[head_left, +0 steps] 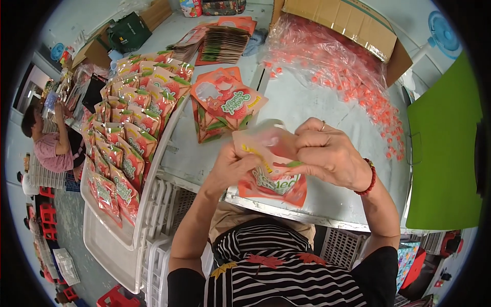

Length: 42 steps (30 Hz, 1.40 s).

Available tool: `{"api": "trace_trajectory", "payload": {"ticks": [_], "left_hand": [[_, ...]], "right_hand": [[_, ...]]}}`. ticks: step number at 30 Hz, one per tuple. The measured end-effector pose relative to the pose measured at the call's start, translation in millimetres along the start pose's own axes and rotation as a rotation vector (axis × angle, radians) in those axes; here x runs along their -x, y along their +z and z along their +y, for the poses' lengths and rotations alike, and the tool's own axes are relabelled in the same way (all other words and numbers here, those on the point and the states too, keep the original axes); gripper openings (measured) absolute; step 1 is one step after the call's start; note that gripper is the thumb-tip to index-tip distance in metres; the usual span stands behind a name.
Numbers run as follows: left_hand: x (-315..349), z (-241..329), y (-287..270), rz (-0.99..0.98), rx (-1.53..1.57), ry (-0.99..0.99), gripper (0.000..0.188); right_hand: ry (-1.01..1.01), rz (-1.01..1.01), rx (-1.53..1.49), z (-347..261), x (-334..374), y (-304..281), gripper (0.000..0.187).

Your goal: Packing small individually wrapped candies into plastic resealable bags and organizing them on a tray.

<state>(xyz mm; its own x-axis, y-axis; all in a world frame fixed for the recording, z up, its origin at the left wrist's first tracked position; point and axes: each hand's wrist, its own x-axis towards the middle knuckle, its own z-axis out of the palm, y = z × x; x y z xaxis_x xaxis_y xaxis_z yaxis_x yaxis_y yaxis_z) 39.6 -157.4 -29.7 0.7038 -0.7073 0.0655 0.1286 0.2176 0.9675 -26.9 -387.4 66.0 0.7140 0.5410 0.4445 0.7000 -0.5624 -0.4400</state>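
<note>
Between my two hands is a pink and red candy pouch (276, 179), tilted over the table's near edge and a little blurred. My left hand (228, 166) pinches its left side near the top. The fingers of my right hand (325, 153) are closed on its upper right side. Whether the pouch's mouth is open I cannot tell. Just beyond my left hand lie several flat pouches (230, 100) of the same print, overlapping on the table.
Filled pouches (128, 128) stand in rows in a white tray (148, 204) on the left. Small wrapped red candies (353, 92) spill from a plastic-lined carton (342, 20) at the back right. Stacked pouches (225, 43) lie at the back. A green panel (445, 148) borders the right side. Another person (53, 138) works far left.
</note>
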Motion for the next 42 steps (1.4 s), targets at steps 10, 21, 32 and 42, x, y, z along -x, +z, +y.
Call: {"api": "trace_trajectory", "payload": {"ticks": [10,21,32,42], "left_hand": [[0.5,-7.1,36.8,0.183,-0.392,0.28,0.024],[6.7,-2.9,16.4,0.305,-0.312,0.242,0.026],[2.7,-3.9,35.0,0.285,-0.341,0.227,0.028],[5.3,-1.5,22.7,0.302,-0.177,0.196,0.025]], "right_hand": [[0.127,-0.525,0.092,-3.2,2.9,12.7,0.035],[0.252,0.049,0.164,0.5,12.5,21.9,0.024],[0.343,-0.437,0.053,4.5,15.3,13.4,0.03],[0.356,0.026,-0.256,4.8,29.2,19.1,0.022]]}}
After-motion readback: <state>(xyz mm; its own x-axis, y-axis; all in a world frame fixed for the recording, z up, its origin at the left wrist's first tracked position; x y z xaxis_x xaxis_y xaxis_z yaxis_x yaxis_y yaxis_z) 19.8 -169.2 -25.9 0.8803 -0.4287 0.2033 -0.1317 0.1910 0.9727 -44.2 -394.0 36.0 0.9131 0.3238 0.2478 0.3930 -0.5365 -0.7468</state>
